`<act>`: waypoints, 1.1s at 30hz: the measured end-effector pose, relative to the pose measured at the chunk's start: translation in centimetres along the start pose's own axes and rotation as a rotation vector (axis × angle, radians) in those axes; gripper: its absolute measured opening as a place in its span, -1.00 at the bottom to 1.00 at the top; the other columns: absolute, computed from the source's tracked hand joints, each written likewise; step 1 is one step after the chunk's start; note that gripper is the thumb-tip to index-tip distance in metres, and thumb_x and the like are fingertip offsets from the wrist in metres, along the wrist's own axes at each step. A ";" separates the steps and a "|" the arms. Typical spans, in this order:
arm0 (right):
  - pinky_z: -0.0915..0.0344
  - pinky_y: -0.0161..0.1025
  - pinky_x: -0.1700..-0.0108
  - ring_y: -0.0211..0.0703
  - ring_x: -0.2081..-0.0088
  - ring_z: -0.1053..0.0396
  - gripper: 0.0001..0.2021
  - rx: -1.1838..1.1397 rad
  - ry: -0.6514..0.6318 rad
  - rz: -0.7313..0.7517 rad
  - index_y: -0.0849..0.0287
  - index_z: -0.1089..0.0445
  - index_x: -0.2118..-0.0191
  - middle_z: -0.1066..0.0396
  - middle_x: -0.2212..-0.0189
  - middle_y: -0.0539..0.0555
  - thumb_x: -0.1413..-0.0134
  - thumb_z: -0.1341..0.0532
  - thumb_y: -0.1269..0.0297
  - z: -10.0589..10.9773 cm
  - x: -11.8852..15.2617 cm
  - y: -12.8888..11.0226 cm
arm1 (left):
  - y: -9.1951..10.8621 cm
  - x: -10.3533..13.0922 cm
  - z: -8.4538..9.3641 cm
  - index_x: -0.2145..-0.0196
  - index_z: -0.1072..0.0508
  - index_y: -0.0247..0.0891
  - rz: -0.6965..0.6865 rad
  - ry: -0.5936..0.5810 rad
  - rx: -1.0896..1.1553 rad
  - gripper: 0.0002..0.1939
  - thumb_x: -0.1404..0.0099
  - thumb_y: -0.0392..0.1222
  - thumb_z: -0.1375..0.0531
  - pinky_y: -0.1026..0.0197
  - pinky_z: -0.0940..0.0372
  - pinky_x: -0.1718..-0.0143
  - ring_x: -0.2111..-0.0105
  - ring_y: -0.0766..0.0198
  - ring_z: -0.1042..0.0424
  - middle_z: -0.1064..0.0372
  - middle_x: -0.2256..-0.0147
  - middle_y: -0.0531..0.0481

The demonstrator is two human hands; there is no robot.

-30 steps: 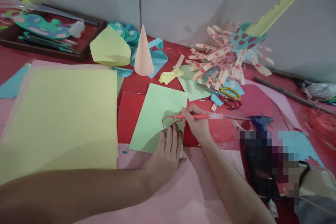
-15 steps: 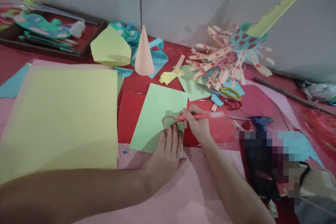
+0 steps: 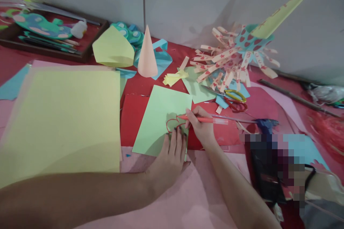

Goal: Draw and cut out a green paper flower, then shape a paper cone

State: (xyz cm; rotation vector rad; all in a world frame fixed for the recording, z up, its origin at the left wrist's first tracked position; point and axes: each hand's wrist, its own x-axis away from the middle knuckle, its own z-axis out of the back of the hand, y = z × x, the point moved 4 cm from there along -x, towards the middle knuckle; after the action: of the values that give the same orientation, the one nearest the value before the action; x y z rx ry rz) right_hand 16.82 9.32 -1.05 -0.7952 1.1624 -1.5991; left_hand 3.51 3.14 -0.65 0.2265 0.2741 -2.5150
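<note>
A light green sheet of paper (image 3: 161, 107) lies at a slant on red paper (image 3: 131, 118) in front of me. My left hand (image 3: 173, 152) rests flat on its lower right part, fingers stretched out. Between the fingertips and the pen runs a red curved outline (image 3: 167, 123), partly covered by my fingers. My right hand (image 3: 201, 125) grips a red pen (image 3: 205, 119), whose tip touches the green sheet at the top of the line.
Large yellow sheets (image 3: 75, 114) are stacked at left. Behind stand a peach paper cone (image 3: 147, 57) and a strip-covered paper hat (image 3: 252, 41). Scissors (image 3: 233, 100) and a blue glue gun (image 3: 267, 124) lie right. A tray (image 3: 80, 56) holds brushes and a bottle.
The pen tip has shifted slightly up and left along the red outline, with my right hand tilting a little. My left hand stays in place.
</note>
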 end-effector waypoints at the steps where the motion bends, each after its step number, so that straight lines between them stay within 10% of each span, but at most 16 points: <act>1: -0.24 -0.31 0.48 -0.31 0.67 -0.25 -0.63 0.001 -0.003 0.000 0.12 -0.13 0.61 -0.27 0.76 -0.11 -0.08 -0.20 0.07 0.0 0.0 0.0 | 0.0 0.0 0.0 -0.08 -0.32 -0.54 -0.002 -0.003 -0.003 -0.45 -0.35 -0.03 0.09 -0.04 -0.24 -0.02 -0.07 -0.07 -0.31 -0.30 -0.07 -0.38; 33: -0.24 -0.29 0.50 -0.29 0.67 -0.26 -0.64 -0.006 0.033 0.001 0.11 -0.12 0.61 -0.29 0.76 -0.10 -0.08 -0.18 0.09 0.0 0.0 0.4 | 0.1 0.1 -0.2 -0.09 -0.32 -0.52 -0.008 -0.021 0.002 -0.45 -0.36 -0.04 0.11 -0.04 -0.25 -0.02 -0.09 -0.08 -0.29 -0.28 -0.08 -0.37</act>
State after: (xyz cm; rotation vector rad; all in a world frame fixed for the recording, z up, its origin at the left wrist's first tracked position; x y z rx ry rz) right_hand 16.98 9.27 -1.39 -0.7748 1.1918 -1.6141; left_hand 3.48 3.08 -0.88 0.2005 0.2645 -2.5239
